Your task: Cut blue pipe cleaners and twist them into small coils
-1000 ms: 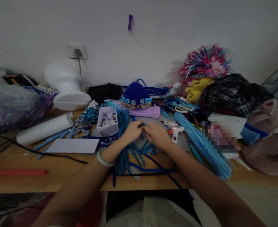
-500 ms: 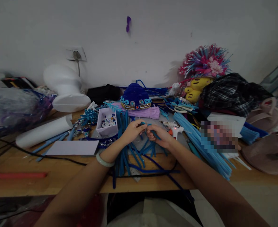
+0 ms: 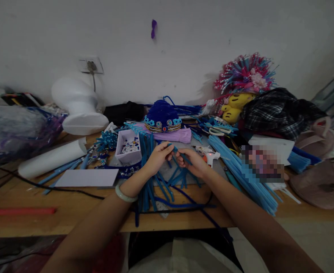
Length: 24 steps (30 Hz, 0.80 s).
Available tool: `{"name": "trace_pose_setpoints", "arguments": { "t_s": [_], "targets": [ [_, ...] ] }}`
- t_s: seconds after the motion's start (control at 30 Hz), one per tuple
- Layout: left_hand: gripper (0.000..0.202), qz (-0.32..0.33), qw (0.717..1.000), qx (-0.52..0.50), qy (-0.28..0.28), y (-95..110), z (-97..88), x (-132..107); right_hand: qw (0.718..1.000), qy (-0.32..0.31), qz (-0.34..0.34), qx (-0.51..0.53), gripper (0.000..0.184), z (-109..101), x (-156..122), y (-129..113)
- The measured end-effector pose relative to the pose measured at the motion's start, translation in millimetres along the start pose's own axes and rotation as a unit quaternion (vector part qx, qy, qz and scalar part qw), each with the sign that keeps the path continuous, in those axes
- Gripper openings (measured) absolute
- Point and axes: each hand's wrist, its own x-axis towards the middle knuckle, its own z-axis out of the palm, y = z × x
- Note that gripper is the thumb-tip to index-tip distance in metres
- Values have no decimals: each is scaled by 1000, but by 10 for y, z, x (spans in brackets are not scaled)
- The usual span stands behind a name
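Note:
My left hand (image 3: 158, 157), with a pale bangle (image 3: 125, 194) on its wrist, pinches a short blue pipe cleaner (image 3: 174, 148) between thumb and fingers. Meeting it from the other side, my right hand (image 3: 193, 162) is closed on the same pipe cleaner, partly hidden by the fingers. Beneath the hands lie loose blue pipe cleaners (image 3: 181, 178) on a grey mat. A hot glue gun (image 3: 211, 155) rests just right of my right hand. Behind them sits a dark blue headpiece (image 3: 163, 113) with a beaded band.
A box of beads (image 3: 129, 159) stands left of my hands, near a white foam head (image 3: 78, 102) and a paper roll (image 3: 53, 157). Light-blue pipe cleaners (image 3: 246, 178) lie to the right. A black cable (image 3: 70, 190) crosses the wooden table (image 3: 98, 216).
My fingers have shifted slightly around the blue pipe cleaner, which now shows at a different angle between the fingertips. The arms stay almost in place.

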Motion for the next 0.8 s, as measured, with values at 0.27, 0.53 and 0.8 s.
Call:
{"name": "trace_pose_setpoints", "arguments": {
  "t_s": [0.27, 0.53, 0.8],
  "targets": [
    [21, -8, 1000, 0, 15, 18, 8, 1, 999, 34, -7, -28, 15, 10, -14, -4],
    [22, -27, 998, 25, -41, 9, -44, 13, 998, -40, 51, 27, 15, -82, 35, 34],
    [25, 36, 987, 146, -50, 36, -61, 12, 999, -34, -1, 34, 11, -18, 24, 48]
  ]
}}
